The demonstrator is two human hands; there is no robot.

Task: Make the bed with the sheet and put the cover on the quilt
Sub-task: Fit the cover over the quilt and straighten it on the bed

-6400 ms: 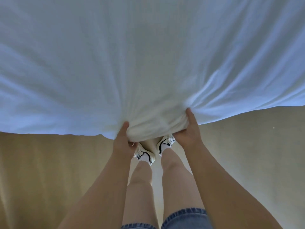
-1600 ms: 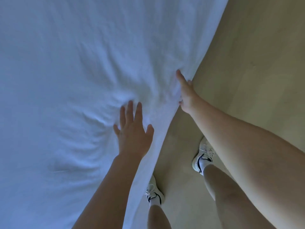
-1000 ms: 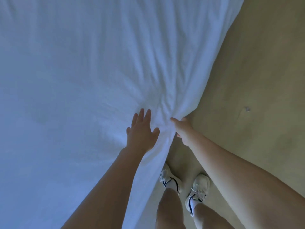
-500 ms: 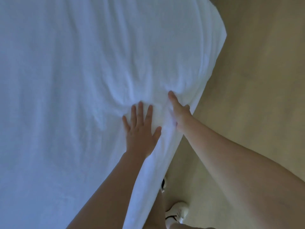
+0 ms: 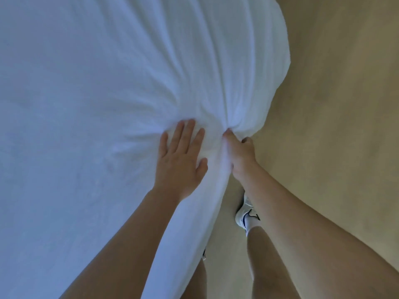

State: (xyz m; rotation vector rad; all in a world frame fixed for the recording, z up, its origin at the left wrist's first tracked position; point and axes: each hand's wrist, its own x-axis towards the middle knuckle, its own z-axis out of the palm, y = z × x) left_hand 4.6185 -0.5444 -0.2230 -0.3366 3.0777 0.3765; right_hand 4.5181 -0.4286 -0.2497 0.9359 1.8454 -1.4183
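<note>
While the left hand [image 5: 181,160] lies flat with fingers spread on the sheet [image 5: 97,83], pinning it to the bed, the right hand [image 5: 239,154] grips a gathered fold at the bed's edge, probably to pull it taut for tucking.

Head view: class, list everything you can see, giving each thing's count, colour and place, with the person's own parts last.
sheet: one, white, spread across left and top.
floor: one, tan, right side.
shoe: one plainly seen, white with dark mark, on the floor beside the sheet's edge.
legs: two, bare, bottom of frame.
left hand: one, flat on the sheet, fingers straight.
right hand: one, grips bunched sheet at its edge.
</note>
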